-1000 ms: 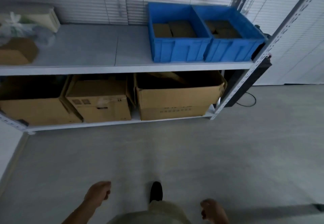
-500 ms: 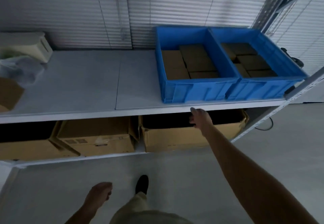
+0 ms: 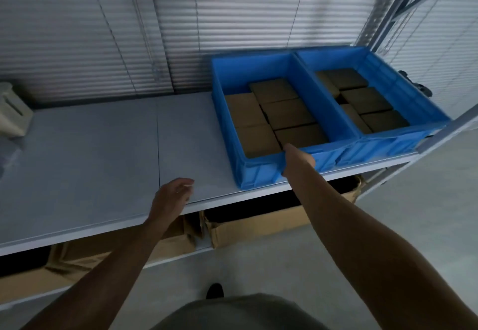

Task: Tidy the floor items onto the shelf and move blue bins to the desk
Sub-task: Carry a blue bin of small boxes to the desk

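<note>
Fingers of my right hand (image 3: 297, 157) grip, it seems, the front rim of the left blue bin (image 3: 258, 177); my left hand (image 3: 172, 195) hovers, relaxed and uncurled, over the shelf (image 3: 90, 161).

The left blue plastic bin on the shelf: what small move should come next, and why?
Probably bring the left hand across to the front rim of the left blue plastic bin. Only the right hand grips that rim, the left one hovers open over the grey metal shelf, and the bin is loaded with brown cardboard boxes, so it likely needs two hands.
</note>
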`<action>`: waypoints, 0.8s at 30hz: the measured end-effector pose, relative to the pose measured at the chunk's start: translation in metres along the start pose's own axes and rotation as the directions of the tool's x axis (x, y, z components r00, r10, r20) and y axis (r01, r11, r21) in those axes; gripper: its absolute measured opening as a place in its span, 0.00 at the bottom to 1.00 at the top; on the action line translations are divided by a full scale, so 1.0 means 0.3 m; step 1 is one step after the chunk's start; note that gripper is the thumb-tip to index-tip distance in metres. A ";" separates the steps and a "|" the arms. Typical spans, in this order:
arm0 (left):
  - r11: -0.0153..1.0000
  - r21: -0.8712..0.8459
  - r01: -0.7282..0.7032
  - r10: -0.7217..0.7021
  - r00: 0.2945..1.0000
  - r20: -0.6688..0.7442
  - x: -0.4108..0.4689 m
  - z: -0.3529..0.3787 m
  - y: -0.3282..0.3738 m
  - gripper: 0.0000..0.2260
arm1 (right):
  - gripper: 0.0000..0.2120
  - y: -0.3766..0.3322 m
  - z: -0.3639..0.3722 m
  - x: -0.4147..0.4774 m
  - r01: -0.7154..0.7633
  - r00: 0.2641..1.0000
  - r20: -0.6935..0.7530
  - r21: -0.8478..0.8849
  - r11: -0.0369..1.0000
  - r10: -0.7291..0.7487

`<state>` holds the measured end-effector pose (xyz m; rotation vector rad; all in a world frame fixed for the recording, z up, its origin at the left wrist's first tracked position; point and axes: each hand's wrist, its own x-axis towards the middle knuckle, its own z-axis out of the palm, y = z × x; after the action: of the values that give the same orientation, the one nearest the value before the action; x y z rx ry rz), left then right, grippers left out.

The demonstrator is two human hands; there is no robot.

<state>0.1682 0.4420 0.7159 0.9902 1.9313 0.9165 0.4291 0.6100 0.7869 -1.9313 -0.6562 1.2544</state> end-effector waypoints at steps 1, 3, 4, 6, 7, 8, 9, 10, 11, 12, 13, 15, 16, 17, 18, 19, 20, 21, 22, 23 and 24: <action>0.999 -0.020 -0.035 0.034 0.999 -0.026 0.018 -0.008 0.049 0.08 | 0.26 0.014 -0.008 -0.017 -0.073 0.997 0.004 0.071 0.995 0.073; 0.994 -0.050 -0.093 0.089 0.992 -0.088 0.066 -0.024 0.128 0.12 | 0.28 0.056 -0.044 -0.048 -0.114 0.993 -0.010 0.082 0.990 0.116; 0.991 -0.040 -0.126 0.120 0.985 -0.125 0.082 -0.032 0.168 0.13 | 0.28 0.076 -0.066 -0.055 -0.133 0.990 -0.031 0.094 0.987 0.136; 0.979 0.011 -0.202 0.199 0.954 -0.225 0.117 -0.038 0.244 0.12 | 0.23 0.119 -0.114 -0.077 -0.144 0.989 -0.005 0.126 0.981 0.146; 0.971 0.051 -0.233 0.237 0.931 -0.279 0.140 -0.033 0.280 0.11 | 0.18 0.140 -0.147 -0.083 -0.152 0.988 0.018 0.147 0.977 0.151; 0.962 0.087 -0.260 0.274 0.906 -0.321 0.155 -0.028 0.322 0.11 | 0.14 0.153 -0.184 -0.100 -0.157 0.988 0.031 0.154 0.976 0.154; 0.947 0.119 -0.298 0.321 0.880 -0.349 0.178 -0.016 0.358 0.11 | 0.13 0.176 -0.220 -0.094 -0.154 0.988 0.035 0.147 0.977 0.150; 0.929 0.155 -0.336 0.370 0.860 -0.353 0.199 -0.001 0.396 0.11 | 0.13 0.196 -0.260 -0.102 -0.147 0.989 0.029 0.123 0.981 0.145; 0.903 0.195 -0.382 0.427 0.841 -0.332 0.224 0.015 0.427 0.11 | 0.13 0.219 -0.293 -0.095 -0.137 0.991 0.022 0.115 0.984 0.135; 0.875 0.239 -0.422 0.479 0.830 -0.287 0.248 0.037 0.460 0.12 | 0.12 0.234 -0.335 -0.101 -0.121 0.992 -0.004 0.113 0.986 0.122; 0.842 0.288 -0.456 0.524 0.817 -0.240 0.276 0.058 0.487 0.13 | 0.11 0.254 -0.372 -0.094 -0.098 0.994 -0.028 0.104 0.990 0.101; 0.792 0.422 -0.442 0.548 0.818 -0.172 0.324 0.098 0.537 0.16 | 0.08 0.275 -0.453 -0.100 -0.069 0.996 -0.058 0.080 0.994 0.074; 0.772 0.502 -0.390 0.525 0.837 -0.157 0.341 0.111 0.556 0.19 | 0.08 0.281 -0.493 -0.107 -0.071 0.994 -0.076 0.072 0.995 0.077; 0.751 0.574 -0.326 0.485 0.863 -0.144 0.359 0.123 0.569 0.22 | 0.09 0.293 -0.531 -0.103 -0.068 0.993 -0.090 0.069 0.995 0.074; 0.731 0.634 -0.253 0.422 0.897 -0.128 0.382 0.130 0.567 0.26 | 0.09 0.299 -0.568 -0.107 -0.068 0.993 -0.095 0.068 0.995 0.074; 0.707 0.681 -0.191 0.352 0.930 -0.104 0.404 0.137 0.561 0.29 | 0.09 0.311 -0.601 -0.102 -0.068 0.992 -0.103 0.066 0.996 0.074; 0.692 0.707 -0.142 0.268 0.961 -0.069 0.424 0.139 0.552 0.31 | 0.10 0.317 -0.630 -0.110 -0.071 0.991 -0.114 0.061 0.996 0.077; 0.693 0.712 -0.114 0.191 0.981 -0.029 0.442 0.136 0.538 0.33 | 0.13 0.331 -0.655 -0.107 -0.068 0.990 -0.118 0.045 0.997 0.073; 0.704 0.702 -0.108 0.130 0.991 0.023 0.458 0.134 0.524 0.32 | 0.16 0.345 -0.680 -0.108 -0.072 0.989 -0.130 0.027 0.997 0.075; 0.719 0.685 -0.118 0.100 0.993 0.065 0.468 0.133 0.509 0.29 | 0.18 0.363 -0.700 -0.103 -0.075 0.987 -0.142 0.001 0.997 0.074; 0.731 0.668 -0.136 0.104 0.991 0.087 0.471 0.133 0.498 0.25 | 0.18 0.375 -0.716 -0.113 -0.081 0.985 -0.157 -0.017 0.997 0.078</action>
<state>0.1919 0.6397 0.7813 1.5465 2.2270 0.2148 0.6163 0.4528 0.7714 -2.0686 -0.5204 1.1337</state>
